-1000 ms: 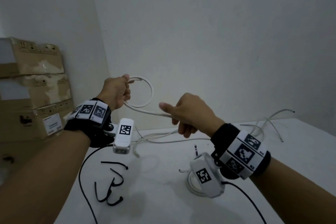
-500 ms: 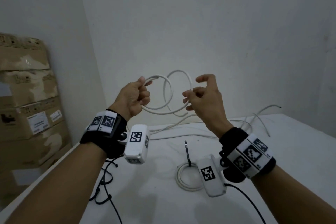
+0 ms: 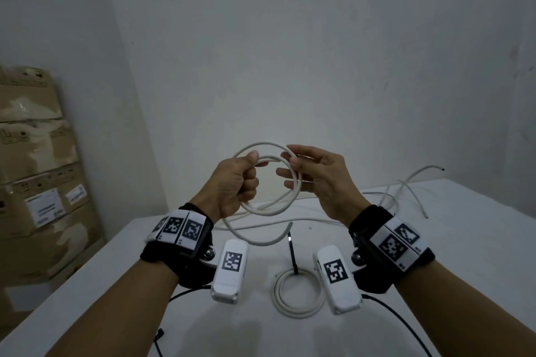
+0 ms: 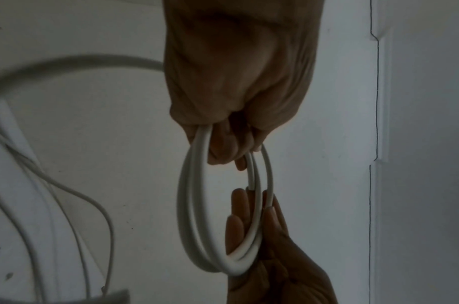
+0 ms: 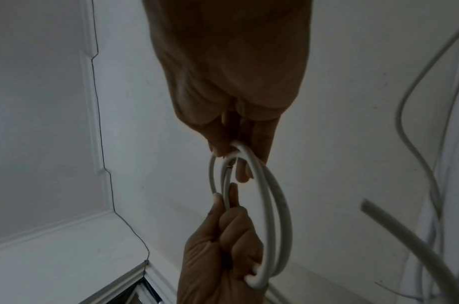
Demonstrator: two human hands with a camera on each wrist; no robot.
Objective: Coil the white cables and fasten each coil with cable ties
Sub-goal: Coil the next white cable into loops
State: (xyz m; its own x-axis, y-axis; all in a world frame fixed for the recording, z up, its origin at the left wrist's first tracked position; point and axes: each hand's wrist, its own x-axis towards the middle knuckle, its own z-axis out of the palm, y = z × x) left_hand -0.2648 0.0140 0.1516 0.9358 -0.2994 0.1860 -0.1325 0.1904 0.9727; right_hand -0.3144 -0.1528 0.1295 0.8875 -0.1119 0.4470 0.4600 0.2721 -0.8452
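Observation:
I hold a white cable coil (image 3: 262,143) of about three loops in the air above the white table (image 3: 464,240). My left hand (image 3: 240,182) grips the coil's left side in a fist. My right hand (image 3: 316,177) pinches the top right of the coil between thumb and forefinger, the other fingers spread. The cable's free end (image 3: 288,226) hangs below the coil. In the left wrist view the coil (image 4: 192,205) runs from my left hand (image 4: 236,92) down to my right hand (image 4: 262,236). The right wrist view shows the coil (image 5: 267,205) between both hands.
A finished white coil (image 3: 278,294) lies on the table between my wrists, with a black cable tie (image 3: 291,252) standing up from it. Loose white cables (image 3: 390,200) sprawl at the back right. Cardboard boxes (image 3: 34,153) are stacked at the left. Walls stand close behind.
My right hand has brought another loop of cable over to the left hand, and the hands have closed in on each other. The coil has grown from one loop to about three.

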